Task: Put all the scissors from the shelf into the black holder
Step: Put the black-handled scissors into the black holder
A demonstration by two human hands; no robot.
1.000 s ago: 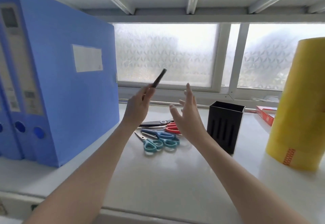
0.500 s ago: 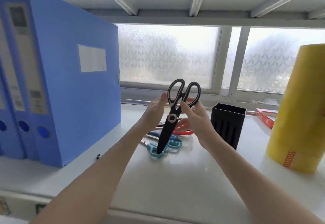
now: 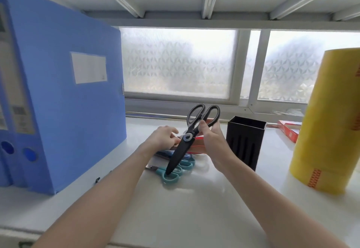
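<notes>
The right hand (image 3: 211,142) is holding the black scissors (image 3: 187,140) upright, its fingers (image 3: 202,126) clamped on the handles, blades pointing down toward seven o'clock. The black holder (image 3: 245,142), at three o'clock just beside that hand, is showing nothing above its rim, so apparently nothing is stowed yet. The left hand (image 3: 164,137) is reaching into the remaining pile on the shelf (image 3: 194,208): teal scissors (image 3: 173,173), blue ones and red ones; whether its fingers are gripping anything, I cannot tell.

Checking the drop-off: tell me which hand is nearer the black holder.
Right. The right hand grips the black scissors just left of the black holder. The left hand is farther left, down on the scissors pile.
</notes>
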